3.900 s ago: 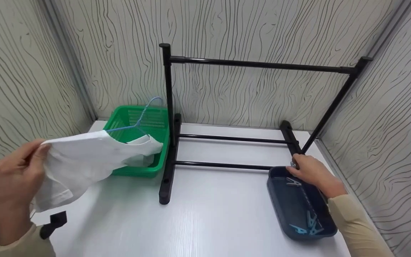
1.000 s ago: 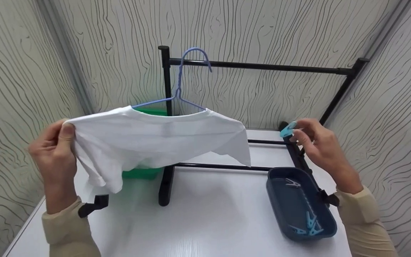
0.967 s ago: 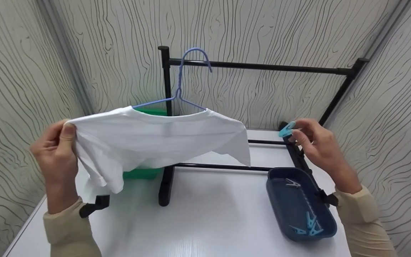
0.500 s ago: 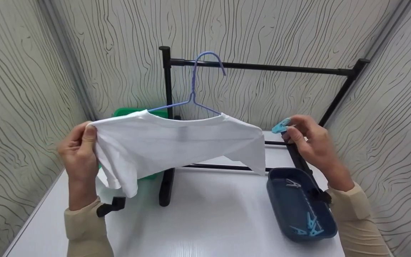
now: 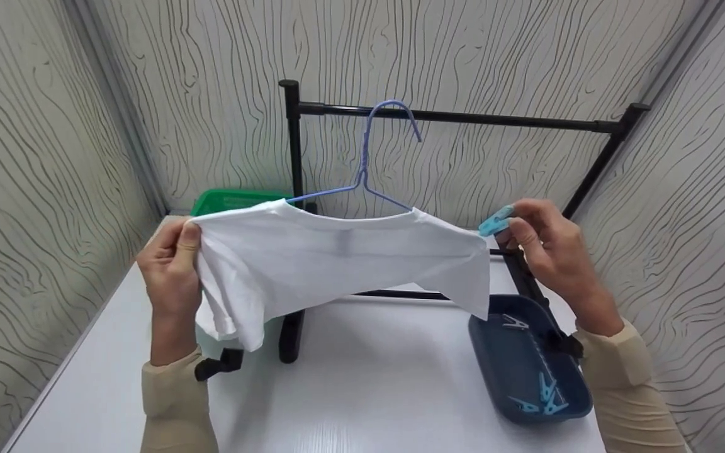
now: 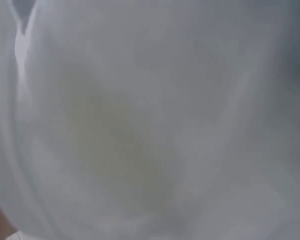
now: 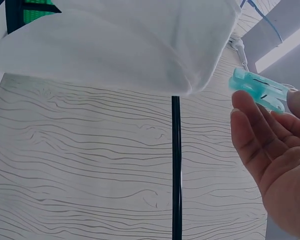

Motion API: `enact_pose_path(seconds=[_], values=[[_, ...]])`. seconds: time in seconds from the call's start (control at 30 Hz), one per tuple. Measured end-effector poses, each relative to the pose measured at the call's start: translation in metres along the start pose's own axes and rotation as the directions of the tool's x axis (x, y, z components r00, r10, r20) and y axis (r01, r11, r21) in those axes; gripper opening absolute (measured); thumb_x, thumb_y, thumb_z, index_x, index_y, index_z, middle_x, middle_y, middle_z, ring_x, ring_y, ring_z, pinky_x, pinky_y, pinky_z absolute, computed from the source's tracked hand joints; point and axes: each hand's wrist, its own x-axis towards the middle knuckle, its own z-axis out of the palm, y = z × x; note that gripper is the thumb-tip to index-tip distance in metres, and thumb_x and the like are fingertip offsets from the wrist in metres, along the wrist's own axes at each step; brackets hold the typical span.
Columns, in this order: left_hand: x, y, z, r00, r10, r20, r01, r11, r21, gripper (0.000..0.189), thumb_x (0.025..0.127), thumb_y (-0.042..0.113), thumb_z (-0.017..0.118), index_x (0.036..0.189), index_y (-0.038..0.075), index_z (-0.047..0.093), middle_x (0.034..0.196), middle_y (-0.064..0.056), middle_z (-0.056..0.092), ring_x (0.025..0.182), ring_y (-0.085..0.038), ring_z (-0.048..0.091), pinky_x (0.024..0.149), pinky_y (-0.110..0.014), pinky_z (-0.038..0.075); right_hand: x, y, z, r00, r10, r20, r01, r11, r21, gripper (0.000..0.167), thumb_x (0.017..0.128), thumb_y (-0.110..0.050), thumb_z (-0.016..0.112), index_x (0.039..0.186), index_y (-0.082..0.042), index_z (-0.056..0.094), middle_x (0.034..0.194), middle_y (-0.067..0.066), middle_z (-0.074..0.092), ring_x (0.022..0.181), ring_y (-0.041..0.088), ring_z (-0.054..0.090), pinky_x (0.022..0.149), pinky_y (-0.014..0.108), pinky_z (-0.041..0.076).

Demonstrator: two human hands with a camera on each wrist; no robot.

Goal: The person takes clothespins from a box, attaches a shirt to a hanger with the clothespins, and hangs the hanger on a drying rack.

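Note:
A white shirt [image 5: 350,261] hangs spread on a blue wire hanger [image 5: 364,154], in front of the rack in the head view. My left hand [image 5: 170,270] grips the shirt at its left shoulder end, thumb on the near side. White cloth [image 6: 154,120] fills the left wrist view and hides the left fingers. My right hand [image 5: 551,248] pinches a light-blue clothespin [image 5: 496,221] between thumb and fingers. Its tip is right at the shirt's right shoulder end in the head view. In the right wrist view the same clothespin [image 7: 262,89] appears beside the cloth's corner.
A black garment rack [image 5: 463,117] stands on the white table [image 5: 362,390] against the patterned wall. Behind the shirt at left is a green basket [image 5: 236,199], mostly covered. A dark-blue bin [image 5: 507,371] at right holds several clothespins [image 5: 548,393].
My left hand has brought the shirt and hanger from over the green basket rightward, before the rack. My right hand has risen from the bin with a clothespin, and the shirt's end has closed on it.

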Motion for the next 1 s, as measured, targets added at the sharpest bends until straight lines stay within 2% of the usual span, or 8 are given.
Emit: enact_pose_path(seconds=[0.1,0.27,0.37,0.63,0.8,1.0], values=[[-0.003,-0.001,0.002,1.0,-0.029,0.003,0.029,0.999,-0.031,0.016,0.096,0.002,0.06,0.097,-0.011,0.069,0.083,-0.002,0.071,0.067,-0.01,0.062,0.062,-0.019,0.053,0.001,-0.002,0.002,1.0,-0.015,0.002,0.015,1.0,-0.011,0.019,0.093,0.009,0.057,0.112,0.007,0.057,0.086,-0.007,0.064,0.074,-0.004,0.06,0.065,0.011,0.048],[-0.006,-0.003,0.004,0.998,-0.058,0.014,0.058,0.996,-0.066,0.015,0.096,0.002,0.06,0.099,-0.008,0.07,0.084,-0.003,0.071,0.068,-0.011,0.061,0.063,-0.019,0.053,0.003,-0.004,0.004,1.0,-0.027,-0.011,0.027,0.999,-0.017,0.018,0.093,0.007,0.058,0.111,0.007,0.058,0.083,0.008,0.065,0.073,0.002,0.062,0.064,0.012,0.05],[-0.006,-0.005,0.006,0.998,-0.069,0.011,0.07,0.995,-0.065,0.015,0.095,0.002,0.06,0.099,-0.009,0.07,0.082,-0.003,0.07,0.067,-0.011,0.06,0.061,-0.019,0.051,0.003,-0.006,0.006,0.999,-0.037,-0.019,0.037,0.999,-0.01,0.018,0.093,0.007,0.059,0.111,0.007,0.058,0.082,0.011,0.065,0.072,0.004,0.062,0.064,0.012,0.05],[-0.01,-0.008,0.01,0.994,-0.108,0.007,0.108,0.993,-0.044,0.015,0.096,0.005,0.061,0.099,-0.007,0.07,0.084,-0.001,0.071,0.069,-0.012,0.061,0.063,-0.019,0.053,0.005,-0.006,0.012,0.997,-0.074,-0.019,0.073,0.997,-0.031,0.017,0.091,0.007,0.061,0.109,0.006,0.059,0.084,0.01,0.066,0.076,-0.004,0.061,0.066,0.009,0.048],[-0.013,-0.009,0.011,0.989,-0.147,-0.001,0.147,0.989,-0.016,0.017,0.096,0.008,0.061,0.1,-0.005,0.071,0.085,-0.001,0.071,0.07,-0.012,0.061,0.064,-0.02,0.053,0.005,-0.004,0.015,0.996,-0.088,-0.019,0.088,0.996,-0.017,0.016,0.091,0.008,0.061,0.107,0.006,0.06,0.084,0.01,0.066,0.073,0.002,0.062,0.065,0.009,0.048],[-0.015,-0.013,0.013,0.987,-0.163,0.001,0.162,0.985,-0.051,0.016,0.097,0.008,0.061,0.1,-0.004,0.071,0.087,-0.001,0.072,0.071,-0.012,0.064,0.066,-0.022,0.056,0.004,-0.003,0.017,0.996,-0.085,-0.009,0.085,0.996,-0.007,0.017,0.091,0.009,0.06,0.107,0.005,0.06,0.086,0.009,0.066,0.075,0.004,0.063,0.065,0.009,0.046]])
